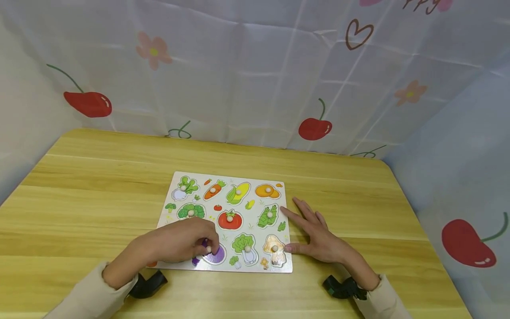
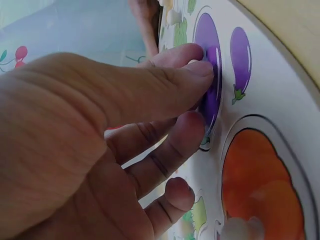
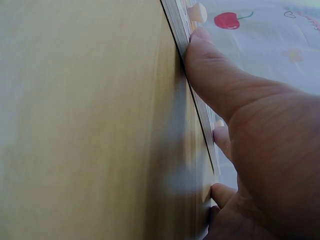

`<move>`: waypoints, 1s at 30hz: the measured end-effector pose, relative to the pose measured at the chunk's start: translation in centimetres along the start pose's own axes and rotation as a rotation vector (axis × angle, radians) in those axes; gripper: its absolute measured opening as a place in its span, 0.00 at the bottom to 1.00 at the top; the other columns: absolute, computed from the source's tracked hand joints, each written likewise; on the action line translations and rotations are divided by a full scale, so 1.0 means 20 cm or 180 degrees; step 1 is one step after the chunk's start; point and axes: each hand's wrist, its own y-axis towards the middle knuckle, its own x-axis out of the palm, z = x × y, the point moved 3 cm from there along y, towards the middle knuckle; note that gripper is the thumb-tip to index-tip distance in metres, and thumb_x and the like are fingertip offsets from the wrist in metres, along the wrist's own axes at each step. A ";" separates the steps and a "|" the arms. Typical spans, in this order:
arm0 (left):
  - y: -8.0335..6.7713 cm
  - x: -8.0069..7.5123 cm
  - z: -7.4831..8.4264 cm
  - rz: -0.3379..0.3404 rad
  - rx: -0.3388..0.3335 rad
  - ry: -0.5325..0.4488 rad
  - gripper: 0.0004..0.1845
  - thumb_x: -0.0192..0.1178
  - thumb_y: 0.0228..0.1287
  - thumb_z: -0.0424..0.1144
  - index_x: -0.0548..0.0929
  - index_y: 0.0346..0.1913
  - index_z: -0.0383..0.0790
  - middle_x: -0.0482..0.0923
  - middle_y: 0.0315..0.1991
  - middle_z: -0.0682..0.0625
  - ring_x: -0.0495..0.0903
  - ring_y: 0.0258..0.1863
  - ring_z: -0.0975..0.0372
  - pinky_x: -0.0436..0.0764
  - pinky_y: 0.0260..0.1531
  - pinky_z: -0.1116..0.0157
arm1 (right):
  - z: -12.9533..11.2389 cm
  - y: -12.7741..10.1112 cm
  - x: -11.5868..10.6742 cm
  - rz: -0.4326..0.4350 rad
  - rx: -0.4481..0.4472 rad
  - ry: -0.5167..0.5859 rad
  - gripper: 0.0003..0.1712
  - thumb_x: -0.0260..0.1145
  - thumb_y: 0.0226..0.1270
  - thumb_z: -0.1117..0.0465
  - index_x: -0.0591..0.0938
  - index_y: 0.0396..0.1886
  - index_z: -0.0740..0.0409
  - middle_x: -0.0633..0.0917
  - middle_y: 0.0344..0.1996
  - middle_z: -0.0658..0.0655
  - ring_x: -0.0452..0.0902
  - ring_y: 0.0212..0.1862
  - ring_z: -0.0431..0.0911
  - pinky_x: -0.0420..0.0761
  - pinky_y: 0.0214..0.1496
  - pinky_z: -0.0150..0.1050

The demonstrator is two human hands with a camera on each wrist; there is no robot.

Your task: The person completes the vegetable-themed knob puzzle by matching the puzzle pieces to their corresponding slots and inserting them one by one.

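A white wooden vegetable puzzle board (image 1: pixel 252 215) lies flat on the table. My left hand (image 1: pixel 179 241) is over its near left part, thumb and index finger pinching the small knob of the eggplant piece (image 1: pixel 215 256). In the left wrist view the purple eggplant piece (image 2: pixel 206 35) sits within its outline, and the other fingers are loosely bent beside it. At the board's right edge rests my right hand (image 1: pixel 318 239), fingers spread, thumb on the edge beside the mushroom piece (image 1: pixel 275 250). Its index fingertip touches the edge near the green asparagus-like piece (image 1: pixel 268 216).
Other knobbed pieces sit in the board, among them a tomato (image 1: pixel 229 220), a corn (image 1: pixel 238 193), a carrot (image 1: pixel 214 190) and a bok choy (image 1: pixel 248 254). An orange pumpkin piece (image 2: pixel 260 180) shows by my left hand. Behind the wooden table (image 1: pixel 119 177) hangs a cherry-patterned curtain (image 1: pixel 247 79).
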 end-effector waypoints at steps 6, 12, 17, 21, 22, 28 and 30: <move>0.00 0.01 -0.01 0.0031 -0.0026 -0.0036 0.08 0.65 0.65 0.31 0.85 0.35 0.50 0.77 0.33 0.64 0.71 0.32 0.71 0.75 0.38 0.71 | 0.00 0.00 0.00 -0.0001 0.0012 0.0020 0.52 0.75 0.59 0.44 0.60 0.80 0.43 0.44 0.81 0.64 0.32 0.80 0.65 0.33 0.71 0.72; 0.00 0.02 -0.01 0.0086 0.0003 -0.0029 0.07 0.64 0.66 0.32 0.85 0.37 0.50 0.78 0.34 0.64 0.72 0.34 0.70 0.75 0.40 0.70 | 0.00 0.00 0.00 -0.0008 0.0006 0.0024 0.53 0.75 0.58 0.44 0.60 0.80 0.43 0.44 0.81 0.64 0.33 0.80 0.64 0.34 0.71 0.72; 0.00 0.01 -0.01 0.0137 -0.0051 -0.0068 0.07 0.65 0.66 0.33 0.85 0.40 0.51 0.78 0.35 0.64 0.73 0.36 0.70 0.75 0.42 0.68 | 0.01 -0.01 -0.03 -0.0029 0.0001 0.0064 0.53 0.74 0.60 0.43 0.58 0.80 0.44 0.45 0.81 0.64 0.34 0.81 0.63 0.34 0.72 0.72; -0.01 -0.01 0.00 0.0295 -0.0119 -0.0018 0.06 0.66 0.67 0.37 0.85 0.43 0.52 0.79 0.38 0.64 0.75 0.38 0.69 0.76 0.44 0.66 | 0.01 -0.01 -0.08 0.0089 0.0094 0.0057 0.51 0.70 0.65 0.44 0.55 0.81 0.47 0.47 0.81 0.65 0.38 0.81 0.64 0.41 0.74 0.72; -0.01 -0.02 0.00 0.0386 -0.0146 0.0048 0.06 0.66 0.67 0.38 0.85 0.45 0.52 0.80 0.40 0.63 0.75 0.39 0.69 0.77 0.45 0.65 | 0.01 -0.01 -0.09 0.0140 0.0131 0.0059 0.49 0.68 0.68 0.44 0.55 0.81 0.48 0.48 0.81 0.64 0.40 0.80 0.64 0.44 0.74 0.72; -0.06 -0.13 -0.03 0.1423 -0.0397 0.0952 0.10 0.64 0.68 0.35 0.86 0.49 0.44 0.84 0.46 0.53 0.82 0.47 0.58 0.83 0.49 0.54 | -0.01 -0.01 -0.21 0.0637 0.0308 0.0018 0.39 0.56 0.79 0.48 0.54 0.81 0.56 0.52 0.80 0.63 0.47 0.79 0.64 0.55 0.73 0.69; -0.09 -0.16 -0.06 0.1752 -0.0510 0.1266 0.12 0.64 0.66 0.33 0.86 0.52 0.42 0.84 0.48 0.48 0.82 0.49 0.52 0.83 0.48 0.50 | -0.02 -0.01 -0.24 0.0779 0.0355 -0.0039 0.38 0.52 0.81 0.48 0.53 0.81 0.57 0.52 0.80 0.63 0.45 0.80 0.63 0.53 0.73 0.70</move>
